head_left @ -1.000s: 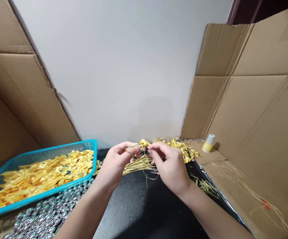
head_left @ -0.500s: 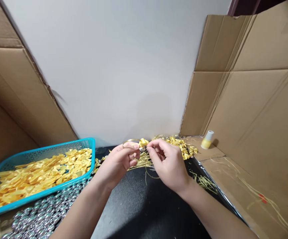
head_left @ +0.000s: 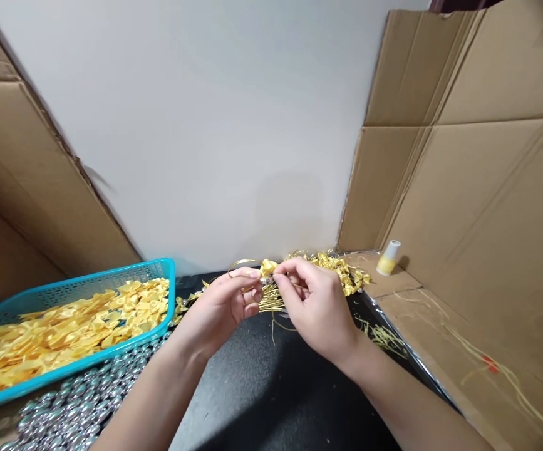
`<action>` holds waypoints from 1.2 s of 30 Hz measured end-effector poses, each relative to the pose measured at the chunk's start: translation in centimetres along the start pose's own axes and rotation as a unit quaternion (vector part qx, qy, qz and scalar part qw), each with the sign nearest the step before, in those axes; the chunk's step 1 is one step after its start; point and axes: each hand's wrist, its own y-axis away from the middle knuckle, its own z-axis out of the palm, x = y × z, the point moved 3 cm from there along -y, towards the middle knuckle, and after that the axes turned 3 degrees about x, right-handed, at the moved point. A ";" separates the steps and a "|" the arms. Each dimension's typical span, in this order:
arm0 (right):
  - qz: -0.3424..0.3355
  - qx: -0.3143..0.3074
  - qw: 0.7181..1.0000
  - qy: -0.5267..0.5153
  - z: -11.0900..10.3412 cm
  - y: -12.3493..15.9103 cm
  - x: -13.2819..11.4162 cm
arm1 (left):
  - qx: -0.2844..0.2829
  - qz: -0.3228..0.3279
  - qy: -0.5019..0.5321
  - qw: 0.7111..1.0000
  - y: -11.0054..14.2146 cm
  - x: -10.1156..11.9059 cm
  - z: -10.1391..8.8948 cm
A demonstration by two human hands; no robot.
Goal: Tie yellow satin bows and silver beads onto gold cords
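Note:
A small yellow ribbon bow [head_left: 267, 267] is held up between my two hands, with a shiny silver ball [head_left: 265, 281] just under it. My left hand [head_left: 231, 297] pinches a thin gold cord [head_left: 239, 262] at the bow's left side; the cord loops up behind its fingers. On the other side, the thumb and forefinger of my right hand [head_left: 315, 307] are pressed together on the cord, close against the bow. The fingertips hide exactly how cord, ball and bow join. A bundle of gold cords [head_left: 270, 302] lies on the black table [head_left: 243, 388] behind the hands.
A blue basket [head_left: 171, 294] of yellow bows stands at left, with many silver balls [head_left: 71, 407] before it. Finished-looking gold bows [head_left: 341, 272] pile up at the back. Cord scraps [head_left: 384, 338] and a yellow-white thread spool [head_left: 387, 258] are at right. Cardboard walls [head_left: 482, 181] flank the table.
The view has shifted slightly. My hands keep nearly the same pose, and more of the silver ball under the bow shows between the fingertips.

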 end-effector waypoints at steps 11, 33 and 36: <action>0.023 -0.016 0.999 -0.036 0.2 -0.1 0.0 | -0.003 -0.010 0.002 1.000 0.2 0.0 0.5; 0.031 -0.040 0.996 -0.080 -0.2 -0.3 -0.2 | -0.012 -0.024 -0.004 1.000 0.3 -0.1 0.1; 0.028 -0.040 0.996 -0.078 -0.1 -0.3 -0.2 | -0.004 -0.020 -0.006 1.000 0.3 -0.2 0.1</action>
